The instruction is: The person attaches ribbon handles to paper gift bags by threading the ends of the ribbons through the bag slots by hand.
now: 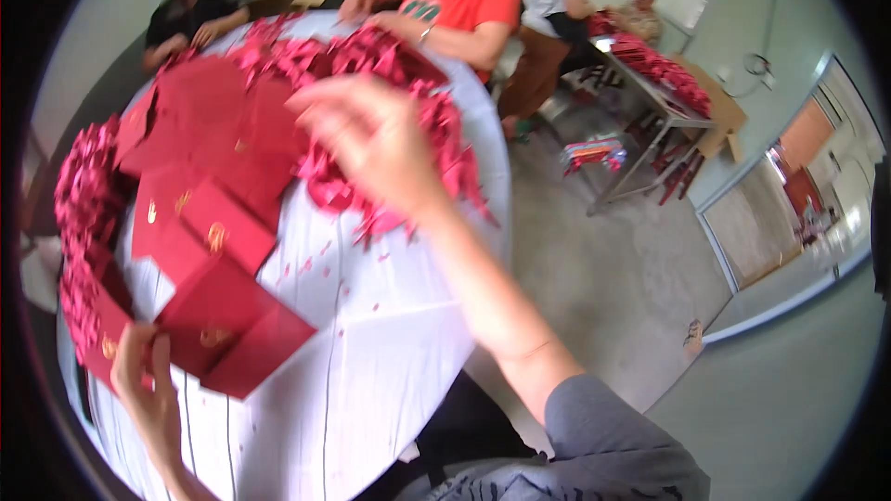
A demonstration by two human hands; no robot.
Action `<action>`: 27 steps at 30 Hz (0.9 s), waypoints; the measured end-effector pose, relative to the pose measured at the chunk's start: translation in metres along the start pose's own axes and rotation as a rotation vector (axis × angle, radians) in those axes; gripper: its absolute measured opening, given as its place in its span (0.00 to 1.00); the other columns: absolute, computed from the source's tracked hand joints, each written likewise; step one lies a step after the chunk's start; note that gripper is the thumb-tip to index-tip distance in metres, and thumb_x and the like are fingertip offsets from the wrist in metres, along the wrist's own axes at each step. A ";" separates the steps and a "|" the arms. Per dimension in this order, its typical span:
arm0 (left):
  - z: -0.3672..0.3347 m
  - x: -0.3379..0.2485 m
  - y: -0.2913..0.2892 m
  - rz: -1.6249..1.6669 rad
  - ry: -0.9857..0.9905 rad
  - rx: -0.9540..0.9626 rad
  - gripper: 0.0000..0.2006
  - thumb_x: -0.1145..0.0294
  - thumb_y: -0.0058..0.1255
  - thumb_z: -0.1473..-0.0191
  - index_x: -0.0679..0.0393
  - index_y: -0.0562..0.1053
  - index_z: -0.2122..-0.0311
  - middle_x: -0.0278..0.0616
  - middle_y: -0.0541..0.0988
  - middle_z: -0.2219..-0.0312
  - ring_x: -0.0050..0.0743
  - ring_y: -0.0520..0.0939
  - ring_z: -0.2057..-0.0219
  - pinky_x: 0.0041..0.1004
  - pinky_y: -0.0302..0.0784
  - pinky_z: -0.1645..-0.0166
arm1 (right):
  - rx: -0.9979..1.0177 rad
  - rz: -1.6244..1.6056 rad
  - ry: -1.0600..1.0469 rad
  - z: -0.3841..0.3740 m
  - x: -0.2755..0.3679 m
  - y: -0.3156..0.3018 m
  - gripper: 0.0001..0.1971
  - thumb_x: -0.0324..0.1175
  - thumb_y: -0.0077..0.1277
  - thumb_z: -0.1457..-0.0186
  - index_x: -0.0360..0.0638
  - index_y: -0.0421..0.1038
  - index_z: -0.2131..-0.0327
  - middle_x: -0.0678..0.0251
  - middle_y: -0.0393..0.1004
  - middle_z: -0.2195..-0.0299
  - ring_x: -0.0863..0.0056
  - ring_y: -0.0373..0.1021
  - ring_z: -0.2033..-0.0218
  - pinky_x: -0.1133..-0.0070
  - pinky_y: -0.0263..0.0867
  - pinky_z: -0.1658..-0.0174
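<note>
At the lower left, my left hand [148,376] has its bent fingers closed at the edge of a red envelope [104,332] with a gold mark. Right beside it, another red envelope [218,320] lies unfolded on the white-covered table [380,362]. My right hand [376,134] is raised over the far part of the table, slightly blurred, with its fingers stretched and nothing visible in them. Beneath and around it spreads a pile of crimson ribbon pieces [455,153]. More red envelopes [218,107] overlap in a heap to its left.
A dense row of crimson ribbon pieces [85,195] lines the table's left rim. Across the table are a person in a red shirt [464,0] and a person in black [190,9]. To the right, a metal-legged table [640,97] holds more ribbon, with people nearby.
</note>
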State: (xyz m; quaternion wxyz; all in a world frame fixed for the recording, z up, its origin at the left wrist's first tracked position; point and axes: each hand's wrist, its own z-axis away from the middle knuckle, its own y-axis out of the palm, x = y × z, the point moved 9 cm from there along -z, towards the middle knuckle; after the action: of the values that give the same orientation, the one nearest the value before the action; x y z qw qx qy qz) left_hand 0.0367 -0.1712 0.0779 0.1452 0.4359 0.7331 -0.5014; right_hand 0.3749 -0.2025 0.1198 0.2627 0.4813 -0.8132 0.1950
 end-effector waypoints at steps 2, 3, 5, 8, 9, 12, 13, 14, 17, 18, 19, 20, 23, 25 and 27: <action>-0.003 -0.002 -0.004 -0.034 0.045 -0.035 0.04 0.77 0.51 0.46 0.64 0.71 0.65 0.34 0.73 0.74 0.17 0.69 0.73 0.20 0.63 0.70 | -0.058 0.111 0.020 -0.007 0.013 -0.029 0.05 0.22 0.50 0.48 0.36 0.75 0.67 0.62 0.76 0.71 0.78 0.73 0.68 0.83 0.68 0.64; -0.005 -0.006 -0.001 -0.035 0.000 0.013 0.04 0.77 0.50 0.45 0.64 0.71 0.65 0.34 0.73 0.75 0.17 0.70 0.73 0.20 0.64 0.70 | -0.062 0.138 0.060 -0.006 0.009 -0.042 0.05 0.21 0.49 0.48 0.35 0.75 0.68 0.63 0.76 0.73 0.80 0.72 0.69 0.84 0.67 0.65; -0.008 -0.010 0.000 -0.032 -0.018 0.048 0.03 0.77 0.49 0.45 0.64 0.71 0.65 0.35 0.74 0.75 0.17 0.70 0.73 0.20 0.65 0.70 | 0.043 0.111 0.107 -0.002 -0.005 -0.049 0.06 0.19 0.49 0.49 0.35 0.75 0.67 0.65 0.75 0.71 0.82 0.71 0.70 0.85 0.66 0.66; -0.009 -0.007 0.001 -0.052 0.012 0.038 0.04 0.77 0.48 0.45 0.63 0.71 0.64 0.37 0.74 0.75 0.19 0.73 0.73 0.20 0.69 0.69 | 0.279 0.477 0.057 0.016 -0.014 -0.050 0.05 0.22 0.51 0.50 0.36 0.76 0.68 0.65 0.72 0.72 0.79 0.69 0.72 0.83 0.65 0.69; -0.006 -0.009 -0.010 -0.069 0.016 0.017 0.04 0.78 0.48 0.45 0.63 0.71 0.64 0.37 0.75 0.75 0.20 0.74 0.73 0.21 0.70 0.68 | 0.365 0.543 0.088 0.023 -0.017 -0.043 0.05 0.22 0.52 0.51 0.37 0.76 0.68 0.64 0.72 0.72 0.78 0.69 0.72 0.82 0.64 0.70; -0.006 -0.005 0.002 -0.046 0.036 0.037 0.04 0.79 0.49 0.46 0.64 0.72 0.63 0.38 0.75 0.74 0.21 0.75 0.72 0.21 0.71 0.67 | 0.601 0.723 0.037 0.052 -0.033 -0.034 0.06 0.28 0.55 0.53 0.41 0.76 0.69 0.65 0.72 0.69 0.67 0.68 0.64 0.75 0.63 0.60; -0.006 -0.008 0.000 -0.043 0.047 0.036 0.05 0.79 0.49 0.46 0.64 0.72 0.63 0.38 0.75 0.74 0.20 0.75 0.72 0.21 0.71 0.67 | 0.634 0.757 0.086 0.060 -0.038 -0.030 0.06 0.32 0.55 0.53 0.42 0.76 0.70 0.66 0.71 0.68 0.65 0.65 0.61 0.72 0.62 0.56; -0.005 -0.009 -0.001 -0.019 0.046 0.047 0.04 0.79 0.49 0.46 0.64 0.72 0.64 0.38 0.75 0.74 0.21 0.75 0.72 0.21 0.71 0.66 | 0.637 0.754 0.084 0.064 -0.039 -0.025 0.06 0.32 0.55 0.53 0.42 0.76 0.70 0.66 0.71 0.68 0.65 0.65 0.61 0.72 0.62 0.56; -0.001 -0.019 -0.003 -0.063 0.104 0.020 0.04 0.80 0.49 0.47 0.64 0.72 0.65 0.38 0.76 0.74 0.21 0.75 0.73 0.20 0.71 0.67 | 0.719 0.947 -0.042 0.074 -0.045 -0.009 0.09 0.34 0.58 0.56 0.42 0.75 0.72 0.66 0.69 0.71 0.66 0.65 0.64 0.72 0.62 0.58; 0.000 -0.023 -0.002 -0.066 0.102 0.005 0.04 0.80 0.50 0.48 0.64 0.72 0.66 0.38 0.76 0.74 0.21 0.74 0.74 0.21 0.70 0.69 | 0.739 0.967 -0.034 0.077 -0.050 -0.006 0.09 0.34 0.59 0.57 0.42 0.74 0.72 0.66 0.69 0.71 0.66 0.65 0.64 0.72 0.62 0.58; 0.000 -0.028 0.000 -0.056 0.139 0.014 0.04 0.81 0.50 0.49 0.64 0.72 0.66 0.38 0.76 0.74 0.21 0.74 0.74 0.21 0.69 0.70 | 0.760 0.988 -0.027 0.080 -0.052 -0.004 0.09 0.34 0.59 0.57 0.41 0.73 0.72 0.66 0.69 0.71 0.66 0.65 0.64 0.72 0.62 0.58; 0.001 -0.031 0.000 -0.052 0.167 0.024 0.04 0.81 0.50 0.49 0.64 0.72 0.66 0.38 0.76 0.74 0.21 0.74 0.74 0.21 0.68 0.71 | 0.788 0.983 -0.020 0.082 -0.051 0.001 0.09 0.33 0.58 0.57 0.42 0.72 0.71 0.66 0.70 0.70 0.66 0.65 0.64 0.72 0.61 0.58; 0.000 -0.034 -0.002 -0.058 0.158 0.023 0.05 0.82 0.51 0.51 0.64 0.72 0.66 0.41 0.76 0.74 0.25 0.74 0.75 0.24 0.68 0.72 | 0.782 0.999 -0.104 0.084 -0.040 0.015 0.09 0.32 0.57 0.56 0.42 0.72 0.70 0.66 0.70 0.69 0.66 0.66 0.63 0.72 0.60 0.59; -0.004 -0.029 -0.001 -0.032 0.195 0.011 0.06 0.80 0.51 0.52 0.65 0.72 0.67 0.45 0.74 0.77 0.31 0.72 0.79 0.26 0.67 0.73 | 0.766 0.954 -0.147 0.091 -0.034 0.020 0.07 0.29 0.56 0.55 0.43 0.71 0.69 0.65 0.71 0.69 0.65 0.67 0.63 0.72 0.59 0.59; -0.009 -0.019 -0.002 0.006 0.230 0.003 0.06 0.78 0.52 0.51 0.65 0.71 0.67 0.46 0.72 0.79 0.29 0.69 0.81 0.27 0.67 0.74 | 0.752 0.938 -0.208 0.096 -0.029 0.022 0.06 0.27 0.55 0.55 0.42 0.72 0.70 0.65 0.71 0.71 0.65 0.68 0.65 0.72 0.60 0.60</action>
State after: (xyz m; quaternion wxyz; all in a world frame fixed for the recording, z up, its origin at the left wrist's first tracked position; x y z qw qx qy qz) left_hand 0.0481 -0.1729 0.0960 0.0611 0.4927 0.7431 -0.4487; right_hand 0.3439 -0.2274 0.0254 -0.1200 0.1479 -0.8353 0.5158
